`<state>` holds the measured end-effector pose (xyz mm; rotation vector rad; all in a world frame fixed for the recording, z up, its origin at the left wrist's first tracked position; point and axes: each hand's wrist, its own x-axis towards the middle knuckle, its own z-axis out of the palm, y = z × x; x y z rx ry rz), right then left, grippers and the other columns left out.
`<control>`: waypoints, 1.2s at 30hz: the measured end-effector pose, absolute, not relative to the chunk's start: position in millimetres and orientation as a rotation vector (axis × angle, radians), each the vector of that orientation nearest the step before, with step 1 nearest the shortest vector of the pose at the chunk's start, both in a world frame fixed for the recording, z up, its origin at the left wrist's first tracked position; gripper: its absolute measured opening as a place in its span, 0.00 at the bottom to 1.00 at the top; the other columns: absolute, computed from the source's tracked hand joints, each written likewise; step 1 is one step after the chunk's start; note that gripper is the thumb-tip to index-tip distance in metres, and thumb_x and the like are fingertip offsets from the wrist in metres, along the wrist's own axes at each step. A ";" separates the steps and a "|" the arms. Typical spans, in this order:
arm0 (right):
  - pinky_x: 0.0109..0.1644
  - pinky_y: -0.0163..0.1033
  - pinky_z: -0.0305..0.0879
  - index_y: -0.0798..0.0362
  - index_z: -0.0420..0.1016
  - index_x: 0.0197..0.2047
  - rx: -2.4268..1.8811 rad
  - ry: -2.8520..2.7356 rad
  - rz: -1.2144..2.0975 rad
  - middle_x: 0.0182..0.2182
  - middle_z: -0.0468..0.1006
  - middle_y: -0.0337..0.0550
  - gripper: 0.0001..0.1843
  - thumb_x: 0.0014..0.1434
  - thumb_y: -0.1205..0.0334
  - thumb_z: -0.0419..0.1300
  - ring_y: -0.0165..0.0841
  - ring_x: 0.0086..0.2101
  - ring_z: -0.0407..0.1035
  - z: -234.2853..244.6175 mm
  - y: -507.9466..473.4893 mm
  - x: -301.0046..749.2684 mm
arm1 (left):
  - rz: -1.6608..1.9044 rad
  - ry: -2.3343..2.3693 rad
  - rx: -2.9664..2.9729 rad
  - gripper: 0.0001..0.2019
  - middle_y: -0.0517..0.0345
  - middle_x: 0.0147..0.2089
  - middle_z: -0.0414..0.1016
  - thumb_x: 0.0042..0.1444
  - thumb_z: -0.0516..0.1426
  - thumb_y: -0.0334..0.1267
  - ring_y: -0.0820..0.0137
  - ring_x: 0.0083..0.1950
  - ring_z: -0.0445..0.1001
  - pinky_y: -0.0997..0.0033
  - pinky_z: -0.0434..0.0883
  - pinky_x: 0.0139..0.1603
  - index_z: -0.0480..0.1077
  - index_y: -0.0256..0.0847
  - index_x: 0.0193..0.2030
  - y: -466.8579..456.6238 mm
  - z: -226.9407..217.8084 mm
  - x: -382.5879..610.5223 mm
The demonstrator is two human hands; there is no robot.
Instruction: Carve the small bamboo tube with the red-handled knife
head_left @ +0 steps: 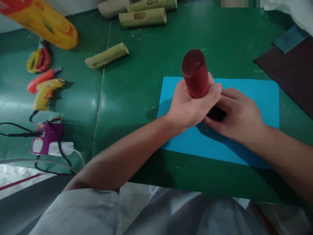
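My left hand (187, 109) is wrapped around a dark red cylinder (197, 78). It stands nearly upright, and its darker, slightly mottled end points up toward me. Right beside it, my right hand (238, 112) is closed, its curled fingers meeting the left hand. A small blackish piece (217, 113) shows between the right thumb and fingers; its kind I cannot make out. The cylinder's lower end is hidden by the hands. Both hands are over a bright blue sheet (259, 98) with small specks on it.
On the green table (137, 107) lie a cut bamboo tube (107, 56) and notched bamboo tubes (144, 18). At left are an orange bottle (56, 27), scissors (37, 60), a yellow glue gun (45, 94) and a purple power adapter (53, 132) with cords. A dark brown sheet (293, 71) lies right.
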<state>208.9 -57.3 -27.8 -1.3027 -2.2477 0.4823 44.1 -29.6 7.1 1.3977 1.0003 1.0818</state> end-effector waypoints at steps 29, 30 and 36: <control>0.41 0.51 0.68 0.47 0.78 0.38 -1.152 -2.193 0.457 0.33 0.83 0.47 0.06 0.66 0.56 0.66 0.48 0.39 0.77 -32.3 -54.5 213.5 | 1.130 0.898 1.375 0.20 0.66 0.23 0.60 0.66 0.62 0.34 0.75 0.26 0.58 0.70 0.64 0.33 0.61 0.44 0.24 -26.7 -1.2 44.8; 0.41 0.51 0.68 0.47 0.78 0.38 -1.159 -2.193 0.460 0.34 0.83 0.48 0.06 0.67 0.55 0.66 0.48 0.39 0.77 -32.4 -54.7 213.2 | 1.135 0.897 1.361 0.20 0.66 0.24 0.60 0.67 0.62 0.33 0.75 0.27 0.58 0.69 0.64 0.34 0.61 0.44 0.24 -27.0 -1.0 44.8; 0.47 0.54 0.70 0.46 0.78 0.40 -1.219 -2.185 0.496 0.37 0.83 0.48 0.06 0.65 0.54 0.67 0.50 0.43 0.77 -34.0 -55.3 211.6 | 1.149 0.862 1.313 0.24 0.63 0.23 0.61 0.63 0.69 0.44 0.73 0.28 0.59 0.65 0.62 0.33 0.63 0.45 0.22 -22.4 -3.2 44.9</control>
